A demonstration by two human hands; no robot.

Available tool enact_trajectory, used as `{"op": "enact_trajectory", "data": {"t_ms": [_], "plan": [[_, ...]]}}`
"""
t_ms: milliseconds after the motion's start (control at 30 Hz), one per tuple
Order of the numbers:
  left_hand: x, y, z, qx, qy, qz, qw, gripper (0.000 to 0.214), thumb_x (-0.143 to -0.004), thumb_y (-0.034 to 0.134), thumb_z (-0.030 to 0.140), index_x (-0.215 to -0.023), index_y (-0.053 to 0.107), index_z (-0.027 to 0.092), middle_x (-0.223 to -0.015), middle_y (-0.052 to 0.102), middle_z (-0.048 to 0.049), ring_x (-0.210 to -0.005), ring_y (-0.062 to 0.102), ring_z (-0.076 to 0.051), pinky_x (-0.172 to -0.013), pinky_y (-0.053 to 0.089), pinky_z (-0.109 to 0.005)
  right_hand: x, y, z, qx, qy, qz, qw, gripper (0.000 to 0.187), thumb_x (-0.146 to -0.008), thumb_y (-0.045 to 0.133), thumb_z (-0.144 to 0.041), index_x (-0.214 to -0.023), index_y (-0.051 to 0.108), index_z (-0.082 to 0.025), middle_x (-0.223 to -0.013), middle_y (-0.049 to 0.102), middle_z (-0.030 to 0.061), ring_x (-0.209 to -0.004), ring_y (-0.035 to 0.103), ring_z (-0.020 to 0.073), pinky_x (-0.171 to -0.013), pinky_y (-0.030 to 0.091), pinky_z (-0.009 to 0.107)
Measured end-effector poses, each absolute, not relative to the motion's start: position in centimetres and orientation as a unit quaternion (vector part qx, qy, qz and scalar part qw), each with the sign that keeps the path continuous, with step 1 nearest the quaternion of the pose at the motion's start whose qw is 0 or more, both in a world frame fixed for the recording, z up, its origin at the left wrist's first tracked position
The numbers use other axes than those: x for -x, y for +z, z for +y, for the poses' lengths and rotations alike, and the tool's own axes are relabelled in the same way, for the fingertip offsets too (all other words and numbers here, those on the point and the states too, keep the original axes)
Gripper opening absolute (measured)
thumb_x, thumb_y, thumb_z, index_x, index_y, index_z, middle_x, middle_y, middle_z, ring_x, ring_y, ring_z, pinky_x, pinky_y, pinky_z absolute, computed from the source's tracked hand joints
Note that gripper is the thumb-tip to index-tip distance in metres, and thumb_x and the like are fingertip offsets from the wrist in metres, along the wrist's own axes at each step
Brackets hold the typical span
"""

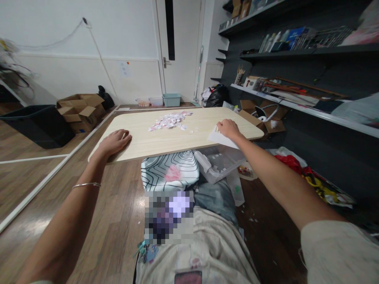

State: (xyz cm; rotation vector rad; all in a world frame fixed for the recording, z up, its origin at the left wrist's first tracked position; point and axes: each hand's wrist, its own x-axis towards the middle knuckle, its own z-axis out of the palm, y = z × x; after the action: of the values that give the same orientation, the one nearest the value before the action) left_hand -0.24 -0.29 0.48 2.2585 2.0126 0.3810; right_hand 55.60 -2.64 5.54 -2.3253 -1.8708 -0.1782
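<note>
My left hand lies palm down on the near left edge of a low, light wooden table, its fingers stretched out and holding nothing. My right hand rests near the table's right front corner on a white sheet of paper that hangs over the edge; the fingers curl down onto the sheet. A heap of small pink and white paper scraps sits in the middle of the tabletop, apart from both hands.
Under the table lie a patterned cushion and a clear plastic box. Cardboard boxes and a black bin stand at the left. Dark shelves run along the right wall, with bags and clutter on the floor.
</note>
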Motion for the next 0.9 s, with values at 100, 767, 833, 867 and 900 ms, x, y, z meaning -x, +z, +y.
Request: {"op": "enact_trajectory", "data": {"t_ms": [100,767,833,867,900], "plan": [[0.15,0.49,-0.4,-0.736,0.137,0.661,0.047,0.074,-0.119,0.043,0.059,-0.168,0.077,0.015,-0.182,0.077,-0.0243,-0.172,0.069,-0.043,-0.149,0.052,-0.056,-55.46,5.64,-2.73,0.775,-0.06,-0.625,0.074,0.064,-0.131,0.043,-0.032,-0.156,0.094,-0.002,-0.158,0.089,0.0341,-0.155,0.085,0.0409,-0.123,0.062,0.038],[0.34,1.0,-0.5,-0.734,0.145,0.659,0.075,0.098,-0.107,0.047,0.08,-0.172,0.077,0.014,-0.187,0.074,-0.0269,-0.178,0.066,-0.048,-0.149,0.051,-0.06,-55.38,5.57,-2.37,0.783,-0.052,-0.615,0.076,0.066,-0.132,0.042,-0.033,-0.162,0.09,0.001,-0.164,0.085,0.0366,-0.162,0.081,0.0443,-0.13,0.06,0.043],[0.23,1.08,-0.61,-0.735,0.136,0.66,0.072,0.099,-0.109,0.043,0.078,-0.173,0.075,0.009,-0.187,0.072,-0.0294,-0.178,0.066,-0.047,-0.15,0.05,-0.059,-55.4,5.54,-2.4,0.781,-0.053,-0.617,0.076,0.066,-0.132,0.042,-0.034,-0.161,0.091,0.0,-0.163,0.086,0.0357,-0.161,0.082,0.0434,-0.13,0.06,0.042],[0.19,1.11,-0.66,-0.735,0.134,0.661,0.071,0.099,-0.109,0.043,0.077,-0.173,0.074,0.008,-0.187,0.072,-0.0298,-0.178,0.066,-0.047,-0.151,0.05,-0.059,-55.41,5.54,-2.43,0.78,-0.055,-0.618,0.077,0.066,-0.132,0.042,-0.034,-0.16,0.091,-0.001,-0.162,0.087,0.0351,-0.16,0.082,0.0427,-0.129,0.06,0.042],[0.17,1.12,-0.69,-0.734,0.134,0.662,0.072,0.1,-0.109,0.043,0.077,-0.173,0.074,0.008,-0.187,0.073,-0.0291,-0.177,0.066,-0.047,-0.151,0.05,-0.059,-55.41,5.54,-2.47,0.779,-0.057,-0.62,0.077,0.065,-0.132,0.043,-0.034,-0.16,0.092,-0.001,-0.161,0.088,0.0347,-0.158,0.083,0.0422,-0.128,0.061,0.041]]}}
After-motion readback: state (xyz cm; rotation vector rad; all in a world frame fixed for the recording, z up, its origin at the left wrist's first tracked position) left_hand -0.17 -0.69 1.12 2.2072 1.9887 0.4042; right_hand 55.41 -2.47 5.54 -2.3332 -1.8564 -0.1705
